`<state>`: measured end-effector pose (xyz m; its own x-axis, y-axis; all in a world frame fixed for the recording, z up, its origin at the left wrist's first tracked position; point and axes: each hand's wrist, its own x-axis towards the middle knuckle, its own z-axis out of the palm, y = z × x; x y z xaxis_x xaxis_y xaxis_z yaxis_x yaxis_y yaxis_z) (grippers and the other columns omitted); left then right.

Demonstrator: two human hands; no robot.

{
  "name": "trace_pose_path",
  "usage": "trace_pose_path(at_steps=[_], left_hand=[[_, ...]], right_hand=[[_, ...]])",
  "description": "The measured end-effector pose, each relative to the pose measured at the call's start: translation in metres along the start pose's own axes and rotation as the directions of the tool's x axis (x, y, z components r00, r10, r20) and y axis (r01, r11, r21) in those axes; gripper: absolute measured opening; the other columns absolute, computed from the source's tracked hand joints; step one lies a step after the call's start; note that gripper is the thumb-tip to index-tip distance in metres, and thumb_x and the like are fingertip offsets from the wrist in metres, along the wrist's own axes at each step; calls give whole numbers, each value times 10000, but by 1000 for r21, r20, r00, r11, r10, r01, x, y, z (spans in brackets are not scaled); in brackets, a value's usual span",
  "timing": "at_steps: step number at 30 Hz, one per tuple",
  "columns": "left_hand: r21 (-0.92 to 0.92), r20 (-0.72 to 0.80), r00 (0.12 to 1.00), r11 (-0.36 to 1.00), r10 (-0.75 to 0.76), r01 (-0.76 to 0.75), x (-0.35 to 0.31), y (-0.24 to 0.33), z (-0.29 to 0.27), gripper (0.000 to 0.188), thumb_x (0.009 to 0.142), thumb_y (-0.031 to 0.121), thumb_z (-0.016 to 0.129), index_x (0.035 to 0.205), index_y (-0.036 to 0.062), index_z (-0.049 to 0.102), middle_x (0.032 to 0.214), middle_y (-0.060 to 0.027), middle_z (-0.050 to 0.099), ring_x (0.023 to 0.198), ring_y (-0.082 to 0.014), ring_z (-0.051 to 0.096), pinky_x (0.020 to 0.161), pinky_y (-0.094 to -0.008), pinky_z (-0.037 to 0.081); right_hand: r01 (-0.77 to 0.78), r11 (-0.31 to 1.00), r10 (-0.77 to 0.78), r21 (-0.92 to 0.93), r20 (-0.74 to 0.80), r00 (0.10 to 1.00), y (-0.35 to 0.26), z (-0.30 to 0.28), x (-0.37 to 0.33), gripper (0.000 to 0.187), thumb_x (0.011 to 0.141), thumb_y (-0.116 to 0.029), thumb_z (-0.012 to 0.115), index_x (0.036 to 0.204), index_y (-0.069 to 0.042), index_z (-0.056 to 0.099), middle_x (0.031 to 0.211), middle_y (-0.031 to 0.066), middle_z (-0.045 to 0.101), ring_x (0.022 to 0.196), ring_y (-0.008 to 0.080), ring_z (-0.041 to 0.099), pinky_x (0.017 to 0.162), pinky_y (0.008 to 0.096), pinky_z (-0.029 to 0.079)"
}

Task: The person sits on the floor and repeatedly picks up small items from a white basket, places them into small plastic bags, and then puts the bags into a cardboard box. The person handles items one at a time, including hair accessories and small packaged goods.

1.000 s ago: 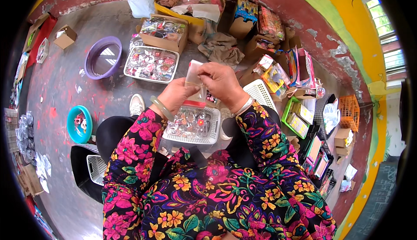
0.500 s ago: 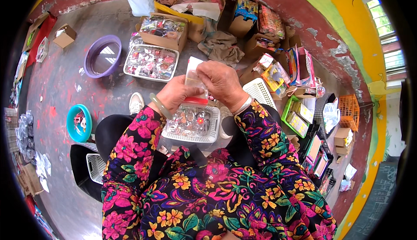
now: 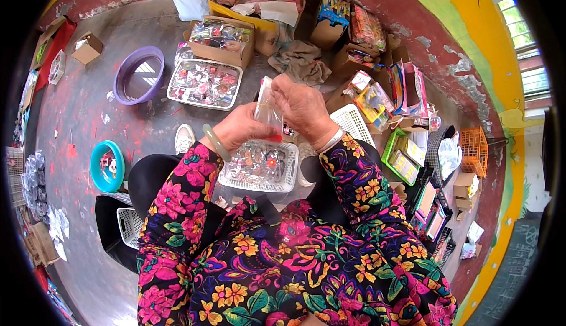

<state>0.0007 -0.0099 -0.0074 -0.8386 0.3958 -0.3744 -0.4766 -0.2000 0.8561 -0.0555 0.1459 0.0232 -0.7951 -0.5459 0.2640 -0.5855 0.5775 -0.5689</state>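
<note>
Between my two hands is a small clear plastic bag with a white upper part and a red patch at its lower end. My left hand grips the bag from its left side, thumb across the front. At the bag's top right, my right hand has its fingers pinched on the upper edge. Just below the hands stands a white plastic basket with several clear-wrapped small items in it, one with a red flower shape. Whatever lies inside the held bag is too small to make out.
Beyond my hands stand a white tray of wrapped items and a cardboard box. A purple basin and a turquoise basin are to the left. On the right are a white basket, a green basket and several boxes.
My right hand has risen slightly at the bag's top, and the bag now stands tilted and more bulged. My left hand still holds its lower part.
</note>
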Motion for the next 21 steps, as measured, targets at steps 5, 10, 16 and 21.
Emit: trace_pose_path(at_steps=[5,10,16,21], left_hand=[[-4,24,999,999,42,-42,-3,0,0,341,728,60,672,1038,-1,545,923,-65,623,847,-150,616,771,-262,478],[0,66,997,999,38,-38,-6,0,-4,417,719,46,671,1104,5,514,979,-60,609,885,-127,597,787,-250,469],[25,102,994,999,45,-48,-13,0,-8,454,723,65,683,1133,9,497,1014,-63,601,895,-121,595,793,-261,478],[-200,-45,999,979,31,-39,-9,1,-16,347,799,89,627,1123,34,516,977,-73,625,828,-153,633,712,-266,525]], right_hand=[[265,964,-259,2,-202,944,12,2,8,87,776,-121,596,824,-75,539,757,121,584,702,336,566,583,375,450],[126,918,-99,377,-91,991,27,6,7,70,774,-57,597,837,-38,575,767,70,590,701,195,573,639,273,452],[-305,711,119,634,319,940,19,-13,7,53,796,-50,587,816,-7,563,734,11,556,703,79,512,628,249,433],[-150,876,185,458,-32,982,32,-7,9,84,782,-76,608,794,-6,564,679,62,570,642,108,521,596,270,431]])
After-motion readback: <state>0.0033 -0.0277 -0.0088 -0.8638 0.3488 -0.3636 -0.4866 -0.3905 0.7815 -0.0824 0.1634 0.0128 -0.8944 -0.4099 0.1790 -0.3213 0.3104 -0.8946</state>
